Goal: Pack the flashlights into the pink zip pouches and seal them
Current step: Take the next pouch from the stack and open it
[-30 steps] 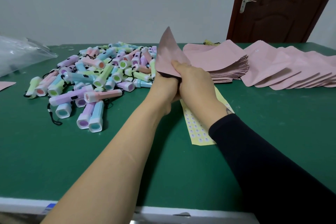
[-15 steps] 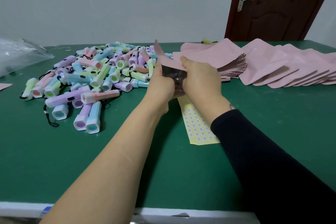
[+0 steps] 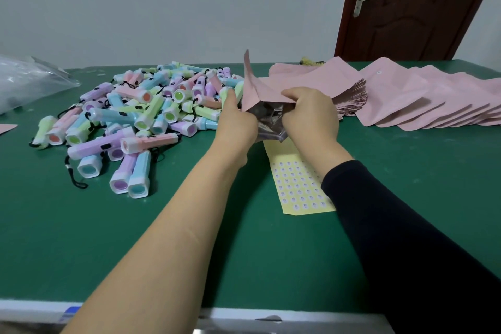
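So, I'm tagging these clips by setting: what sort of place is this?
Probably a small hand-packing workroom, not a factory line: a green table heaped with pastel flashlights, stacks of pink pouches, a sticker sheet, and an ordinary room door behind.

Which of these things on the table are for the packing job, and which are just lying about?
For the job: flashlights; held pink pouch; pouch stack; left hand; right hand.
Lying about: sticker sheet; clear plastic bag.
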